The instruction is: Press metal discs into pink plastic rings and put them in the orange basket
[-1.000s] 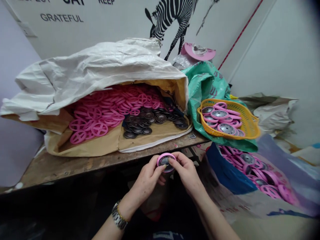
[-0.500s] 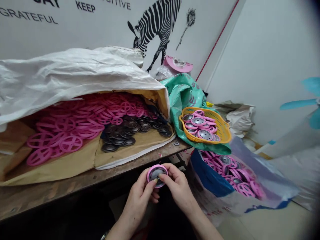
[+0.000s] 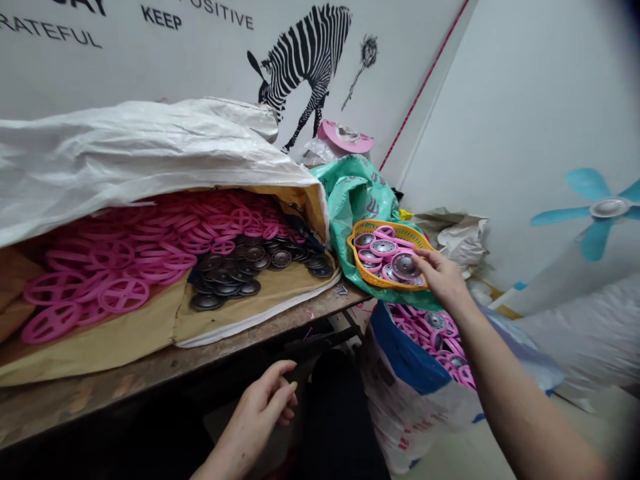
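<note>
Over the yellow basket (image 3: 419,235), my right hand (image 3: 443,279) pinches the edge of a pink-rimmed wheel (image 3: 405,266) with a dark grey hubcap disc. Similar assembled wheels (image 3: 383,247) lie in the basket, close under my fingers. My left hand (image 3: 263,405) hangs in front of the table edge, fingers slightly curled and apart, with nothing in it. Loose pink spoked wheels (image 3: 124,295) and dark grey discs (image 3: 227,288) lie in piles at the mouth of a large sack, left of both hands.
The white sack (image 3: 165,147) with brown lining rests on the wooden table (image 3: 120,389). Green plastic (image 3: 345,190) lies under the basket. A blue-and-white bag (image 3: 407,353) of assembled wheels stands below it on the right. A blue-bladed fan (image 3: 607,208) is at far right.
My right hand has carried the wheel from in front of the table to the basket. My left hand has let go of it and moved slightly down and left. The view has turned right.
</note>
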{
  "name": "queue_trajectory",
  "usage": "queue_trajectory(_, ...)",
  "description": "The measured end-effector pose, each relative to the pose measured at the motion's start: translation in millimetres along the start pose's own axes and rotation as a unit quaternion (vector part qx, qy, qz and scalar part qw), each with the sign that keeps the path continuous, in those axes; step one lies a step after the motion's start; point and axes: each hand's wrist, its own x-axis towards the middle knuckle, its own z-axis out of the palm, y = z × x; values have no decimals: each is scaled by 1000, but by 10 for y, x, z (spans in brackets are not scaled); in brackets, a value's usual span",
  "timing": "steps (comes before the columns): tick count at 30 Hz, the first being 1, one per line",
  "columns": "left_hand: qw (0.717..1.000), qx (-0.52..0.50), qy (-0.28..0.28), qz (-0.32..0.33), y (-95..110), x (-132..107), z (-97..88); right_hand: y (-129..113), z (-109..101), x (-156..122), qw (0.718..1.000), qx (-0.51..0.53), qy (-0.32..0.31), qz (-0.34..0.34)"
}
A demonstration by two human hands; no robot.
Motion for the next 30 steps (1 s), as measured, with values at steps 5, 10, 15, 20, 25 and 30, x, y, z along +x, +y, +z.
queue_trajectory(5,991,123,-27,33,5,-44,-8,-5,25,-54,998,-63,21,-17)
queue_trajectory(10,986,159,-11,52,53,-59,-113,-425,99,-440,994,-19,57,-96)
queue_trajectory(15,971,195,77,112,325,-5,-391,-907,431,-987,979,102,-75,-160)
queue_trajectory(20,886,321,244,228,646,172,-949,-1241,837,-1420,947,176,-190,-189)
queue_trajectory(25,721,580,335,179,893,370,-1560,-1510,1103,-1494,927,202,-216,-229)
queue_trajectory(30,653,670,331,123,978,558,-1956,-1759,1439,-1239,931,141,-220,-254)
